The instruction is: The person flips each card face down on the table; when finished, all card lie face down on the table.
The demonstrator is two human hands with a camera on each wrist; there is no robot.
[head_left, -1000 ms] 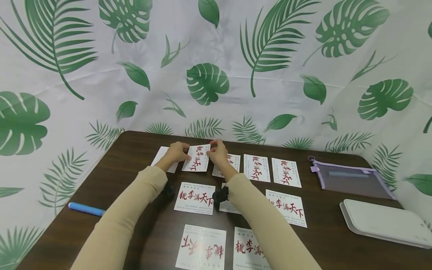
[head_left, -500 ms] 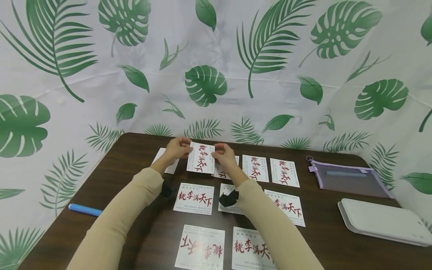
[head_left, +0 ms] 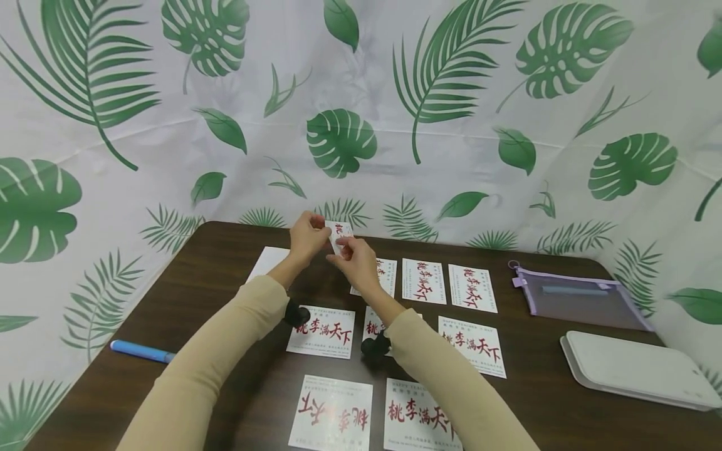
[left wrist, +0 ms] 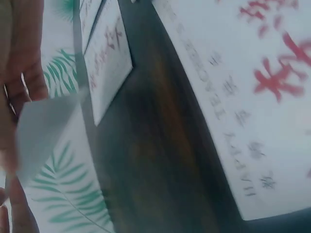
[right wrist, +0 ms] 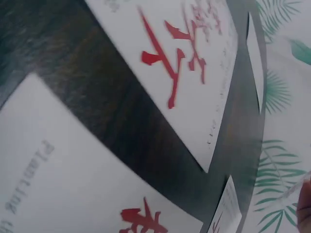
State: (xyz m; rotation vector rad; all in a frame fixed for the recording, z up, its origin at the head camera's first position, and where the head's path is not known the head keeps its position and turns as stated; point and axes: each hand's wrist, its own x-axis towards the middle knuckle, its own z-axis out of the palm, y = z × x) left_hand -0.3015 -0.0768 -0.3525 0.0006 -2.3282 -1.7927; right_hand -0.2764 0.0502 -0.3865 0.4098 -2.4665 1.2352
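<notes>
Between both hands, above the table's far side, is a white card point(head_left: 338, 230) with red calligraphy, raised and tilted so only a narrow part shows in the head view. My left hand point(head_left: 306, 239) pinches its left edge. The right hand point(head_left: 358, 264) pinches it lower on the right, its fingers covering part of the card. In the left wrist view the card's pale grey side point(left wrist: 43, 133) shows beside the fingers. Only a bit of the right hand point(right wrist: 304, 208) enters the right wrist view. A blank white sheet point(head_left: 267, 259) lies left of the hands.
Several similar printed cards lie in rows, including one card point(head_left: 424, 282) at the back and one card point(head_left: 331, 410) upside down in front. A blue pen point(head_left: 141, 351) lies left. On the right are a purple-edged mesh pouch point(head_left: 581, 297) and a flat white case point(head_left: 640, 369).
Both hands have lifted the card off the back row and up toward the curtain. It has tilted from facing me broadly to a narrow view, and the right hand has shifted lower on it.
</notes>
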